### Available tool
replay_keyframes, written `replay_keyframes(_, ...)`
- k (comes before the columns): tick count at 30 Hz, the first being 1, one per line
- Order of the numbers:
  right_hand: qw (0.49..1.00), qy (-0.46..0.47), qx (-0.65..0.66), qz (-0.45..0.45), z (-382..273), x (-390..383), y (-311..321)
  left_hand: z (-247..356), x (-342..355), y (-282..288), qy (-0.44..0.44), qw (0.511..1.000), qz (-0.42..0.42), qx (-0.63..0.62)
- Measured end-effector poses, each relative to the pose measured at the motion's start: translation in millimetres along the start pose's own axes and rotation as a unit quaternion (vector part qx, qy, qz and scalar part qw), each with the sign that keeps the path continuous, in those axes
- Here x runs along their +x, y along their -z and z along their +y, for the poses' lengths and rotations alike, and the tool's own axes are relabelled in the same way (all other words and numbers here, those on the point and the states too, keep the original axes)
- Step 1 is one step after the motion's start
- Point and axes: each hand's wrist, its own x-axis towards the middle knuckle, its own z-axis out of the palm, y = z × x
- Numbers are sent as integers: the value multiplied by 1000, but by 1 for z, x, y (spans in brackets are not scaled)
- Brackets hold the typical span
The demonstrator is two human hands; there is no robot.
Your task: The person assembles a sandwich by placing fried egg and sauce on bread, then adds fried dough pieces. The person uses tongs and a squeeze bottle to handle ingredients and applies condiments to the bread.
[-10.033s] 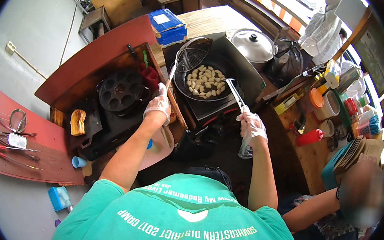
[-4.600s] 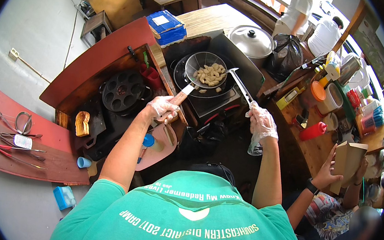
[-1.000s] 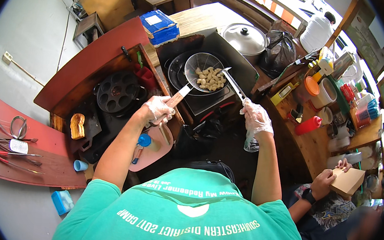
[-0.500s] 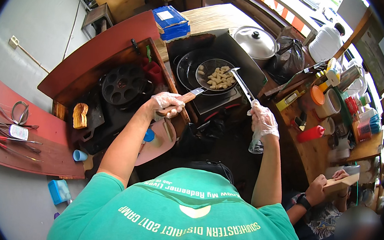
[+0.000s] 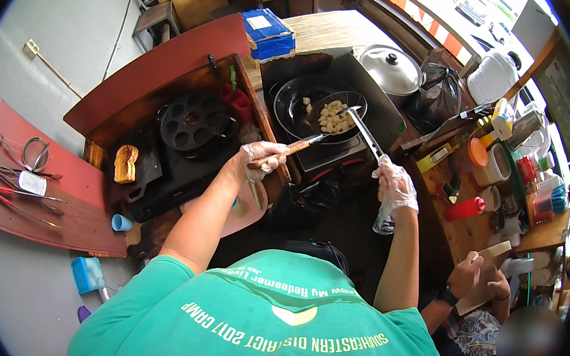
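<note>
Inside a clear plastic glove, my left hand point(image 5: 263, 159) is closed around the wooden handle of a wire skimmer point(image 5: 357, 102). Its basket sits over the right part of a black wok point(image 5: 290, 113), with several pale, lumpy food pieces point(image 5: 334, 121) in it. A piece or two point(image 5: 307, 103) lie in the wok to the left of the basket. My right hand point(image 5: 396, 184), gloved too, grips a long metal cooking utensil point(image 5: 369, 138). Its head reaches the food at the skimmer; its exact shape cannot be made out.
Left of the wok stand a round-welled pan point(image 5: 191, 122) and toasted bread point(image 5: 125, 164). A lidded pot point(image 5: 390, 71) and black plastic bag point(image 5: 437, 93) are beyond, right. Bottles and tubs crowd the right shelf point(image 5: 457, 239). Nearby, another person's hands point(image 5: 466, 274) hold brown cardboard.
The view has shifted slightly. The skimmer has moved a little right within the wok, leaving the left pieces outside its basket. The other person's cardboard has changed position.
</note>
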Motion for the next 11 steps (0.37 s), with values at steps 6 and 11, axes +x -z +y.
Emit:
replay_keyframes(6,1000,10,-8,-9,-1,-2,-3,3,-12,10,-23,999,5,22)
replay_keyframes(11,1000,-23,-7,7,-1,-2,-8,17,-15,14,-60,993,46,89)
